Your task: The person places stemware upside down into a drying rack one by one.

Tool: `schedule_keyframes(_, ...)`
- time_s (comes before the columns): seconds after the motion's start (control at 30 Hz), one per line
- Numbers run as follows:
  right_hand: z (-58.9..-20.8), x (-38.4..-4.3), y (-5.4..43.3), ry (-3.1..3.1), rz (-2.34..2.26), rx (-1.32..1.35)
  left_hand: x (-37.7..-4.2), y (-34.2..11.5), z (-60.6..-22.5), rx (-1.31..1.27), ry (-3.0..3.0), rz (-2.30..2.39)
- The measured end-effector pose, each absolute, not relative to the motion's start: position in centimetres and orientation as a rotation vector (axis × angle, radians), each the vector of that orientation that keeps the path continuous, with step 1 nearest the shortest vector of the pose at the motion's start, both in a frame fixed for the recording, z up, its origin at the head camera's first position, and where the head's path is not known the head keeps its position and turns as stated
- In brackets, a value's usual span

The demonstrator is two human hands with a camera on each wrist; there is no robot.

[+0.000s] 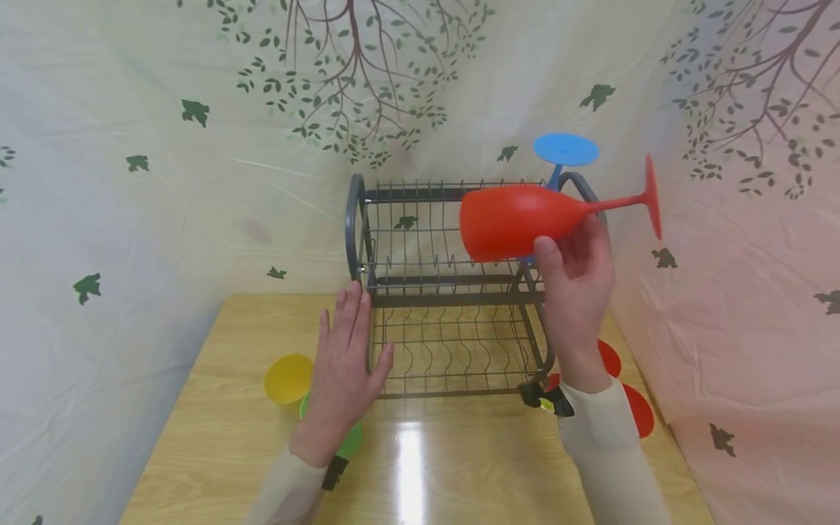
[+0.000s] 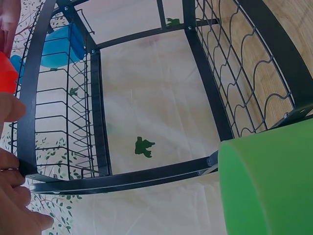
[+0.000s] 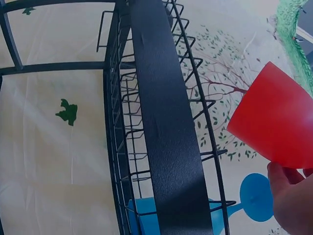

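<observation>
My right hand [image 1: 580,292] holds a red plastic goblet [image 1: 518,219] sideways above the upper shelf of a dark metal dish rack [image 1: 453,299]. The goblet's bowl points left and its foot right. Behind it, a blue goblet [image 1: 566,149] sits upside down in the upper shelf's right end, its foot on top; the red one partly hides its bowl. In the right wrist view the red goblet [image 3: 276,120] is beside the rack's front bar. My left hand [image 1: 344,357] rests at the rack's left front corner, fingers extended. The left wrist view shows its fingertips [image 2: 14,188] by the bar.
A yellow cup [image 1: 289,379] stands on the table left of the rack. Beneath my left wrist is a green cup [image 1: 351,440], partly hidden. Red pieces [image 1: 638,412] lie at the right, partly behind my right forearm. Printed sheets [image 1: 262,146] hang close behind and at the sides.
</observation>
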State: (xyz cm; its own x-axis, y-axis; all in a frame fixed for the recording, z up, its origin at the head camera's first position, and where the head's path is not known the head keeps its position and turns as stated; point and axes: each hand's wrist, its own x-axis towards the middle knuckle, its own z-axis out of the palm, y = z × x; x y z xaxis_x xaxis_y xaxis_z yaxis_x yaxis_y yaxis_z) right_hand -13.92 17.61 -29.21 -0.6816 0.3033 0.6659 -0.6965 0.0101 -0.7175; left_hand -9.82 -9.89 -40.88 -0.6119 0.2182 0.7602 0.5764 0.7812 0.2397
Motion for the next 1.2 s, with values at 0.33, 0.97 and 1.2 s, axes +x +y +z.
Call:
schedule_keyframes(0.33,-28.9,-15.4,17.7,-1.675,1.740,0.398,-9.9,-9.9,-40.9,-0.599,-2.202,-0.608)
schedule_keyframes(0.97,-28.2,-18.4,18.7,-1.983,1.562,0.420,-10.0,-9.9,-40.9,-0.609,-2.205,-0.640)
schedule_keyframes(1.2,-27.8,-18.9,18.4,-2.135,1.427,0.388,-10.0,-10.0,-41.0,-0.601,-2.231,-0.646)
